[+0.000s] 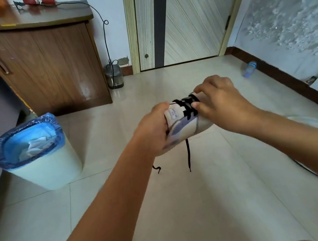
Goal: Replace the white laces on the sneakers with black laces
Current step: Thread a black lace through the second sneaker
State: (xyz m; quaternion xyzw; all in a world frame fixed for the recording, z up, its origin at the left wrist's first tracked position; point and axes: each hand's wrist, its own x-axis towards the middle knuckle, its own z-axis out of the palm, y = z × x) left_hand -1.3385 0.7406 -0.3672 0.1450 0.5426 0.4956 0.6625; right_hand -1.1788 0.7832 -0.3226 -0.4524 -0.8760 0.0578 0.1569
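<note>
Fingers of the left hand (153, 130) wrap the heel end of the sneaker (186, 124), holding it up above the tiled floor (204, 205). Right hand (222, 102) sits over the toe end, thumb and fingertips curled down onto the black lace (187, 106) threaded across the eyelets; exact pinch hard to confirm. Tongue label faces the camera. Two loose lace ends hang below the shoe, clear of the floor. Bin (38, 153) with blue liner stands left, near a wooden cabinet (46, 60).

One sneaker (188, 123), one black lace (187, 106), two hands.
</note>
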